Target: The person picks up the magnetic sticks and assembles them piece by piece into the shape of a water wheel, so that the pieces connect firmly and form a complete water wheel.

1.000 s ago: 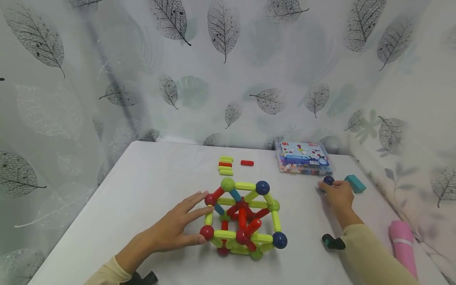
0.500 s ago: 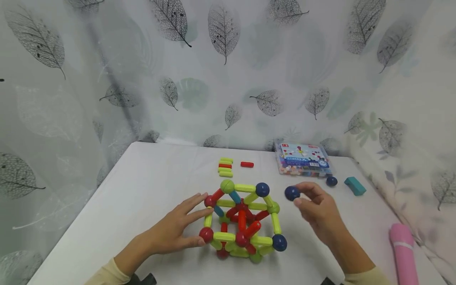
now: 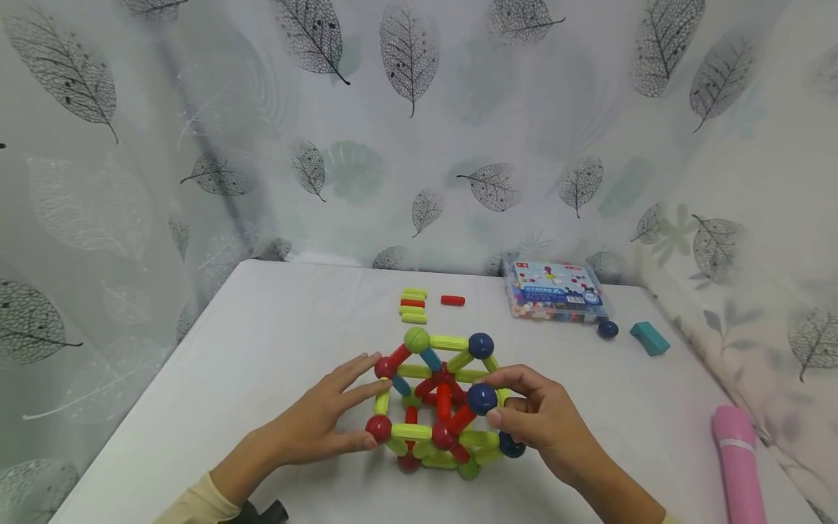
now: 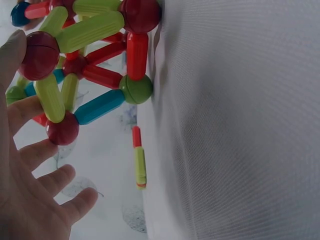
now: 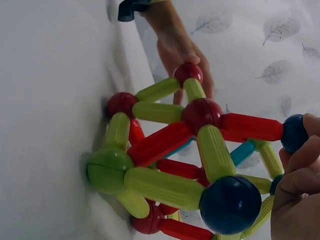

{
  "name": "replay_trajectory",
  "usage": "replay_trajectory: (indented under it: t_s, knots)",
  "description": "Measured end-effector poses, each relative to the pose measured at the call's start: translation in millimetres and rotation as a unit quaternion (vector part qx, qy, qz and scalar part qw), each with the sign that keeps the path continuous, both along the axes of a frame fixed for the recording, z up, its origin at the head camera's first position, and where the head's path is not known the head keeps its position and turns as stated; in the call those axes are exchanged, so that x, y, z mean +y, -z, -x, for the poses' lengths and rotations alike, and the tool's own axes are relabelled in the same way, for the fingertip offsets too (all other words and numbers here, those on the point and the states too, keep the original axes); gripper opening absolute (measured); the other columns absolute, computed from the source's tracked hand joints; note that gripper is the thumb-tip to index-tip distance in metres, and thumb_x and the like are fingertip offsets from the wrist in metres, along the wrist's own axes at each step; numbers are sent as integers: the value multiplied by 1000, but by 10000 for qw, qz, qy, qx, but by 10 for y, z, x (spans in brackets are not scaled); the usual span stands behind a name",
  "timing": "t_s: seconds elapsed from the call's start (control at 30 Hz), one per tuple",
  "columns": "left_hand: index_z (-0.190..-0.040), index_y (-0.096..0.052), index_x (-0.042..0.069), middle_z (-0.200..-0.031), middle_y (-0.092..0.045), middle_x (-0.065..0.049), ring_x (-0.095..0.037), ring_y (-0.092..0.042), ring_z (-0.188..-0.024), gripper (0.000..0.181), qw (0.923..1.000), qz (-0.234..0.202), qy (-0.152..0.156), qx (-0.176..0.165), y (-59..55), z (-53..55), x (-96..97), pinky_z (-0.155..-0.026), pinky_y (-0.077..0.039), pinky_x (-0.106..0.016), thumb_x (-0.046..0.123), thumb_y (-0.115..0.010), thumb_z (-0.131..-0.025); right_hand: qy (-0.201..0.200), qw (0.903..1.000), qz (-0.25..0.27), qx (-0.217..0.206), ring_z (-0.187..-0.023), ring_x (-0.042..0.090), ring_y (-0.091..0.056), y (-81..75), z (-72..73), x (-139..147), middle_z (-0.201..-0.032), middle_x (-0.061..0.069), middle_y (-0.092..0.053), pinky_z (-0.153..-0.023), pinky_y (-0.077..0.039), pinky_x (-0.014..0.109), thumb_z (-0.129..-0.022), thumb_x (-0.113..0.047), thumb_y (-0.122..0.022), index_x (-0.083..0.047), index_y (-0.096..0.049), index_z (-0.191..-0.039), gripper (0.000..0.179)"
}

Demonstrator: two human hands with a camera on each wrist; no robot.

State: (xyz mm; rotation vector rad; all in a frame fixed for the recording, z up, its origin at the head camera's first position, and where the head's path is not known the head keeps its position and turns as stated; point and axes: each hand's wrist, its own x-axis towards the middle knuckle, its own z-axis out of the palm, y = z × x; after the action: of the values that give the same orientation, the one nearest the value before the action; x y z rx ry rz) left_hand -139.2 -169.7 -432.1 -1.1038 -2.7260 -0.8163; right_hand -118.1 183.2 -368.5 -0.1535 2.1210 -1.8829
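A frame of toy rods and balls (image 3: 412,432), in lime, red and blue, stands on the white table. My left hand (image 3: 314,418) lies along its left side with spread fingers; the thumb touches a red ball (image 4: 39,55) and fingertips touch another red ball (image 4: 62,129). My right hand (image 3: 546,426) pinches a dark blue ball (image 3: 482,399) between thumb and fingers. In the right wrist view that ball meets the free end of a red rod (image 5: 252,127), which juts from the front middle red ball (image 5: 202,116).
Lime and red rods (image 3: 413,306) lie in a short stack at the back, beside one loose red rod (image 3: 452,300). A clear parts box (image 3: 555,291), a second blue ball (image 3: 607,330), a teal block (image 3: 650,338) and a pink roll (image 3: 740,462) lie to the right.
My right hand has picked a blue ball from beside the parts box and brought it left and nearer to the red rod's end. The left hand stays put on the frame.
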Motion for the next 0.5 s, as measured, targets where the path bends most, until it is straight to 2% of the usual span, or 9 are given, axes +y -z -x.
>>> replay_trajectory:
  t_s: [0.17,0.43,0.5]
  knots:
    - [-153,-49,29,-167,-28,2,-30,-28,-153,74,10000,-49,-20,-65,6,1,-8,-107,-43,-63,61,-69,-89,-85,9996,-206,160,-66,16,-55,5,11,8,-120,15,-65,-61,-54,28,-89,-14,-79,-6,-62,-126,42]
    - [-152,-49,28,-167,-29,1,-30,-29,-152,74,10000,-34,-41,38,15,12,-30,-106,-45,-63,60,-70,-88,-580,9957,-285,658,-66,20,-55,10,13,33,-110,13,-67,-57,-52,30,-93,-14,-74,-11,-66,-126,34]
    - [-152,-49,28,-167,-29,1,-31,-29,-152,74,10000,-49,-31,31,6,9,-30,-106,-45,-64,60,-70,-89,-667,9942,-232,813,-67,21,-56,8,20,48,-112,10,-68,-58,-53,30,-94,-12,-73,-11,-66,-126,33]
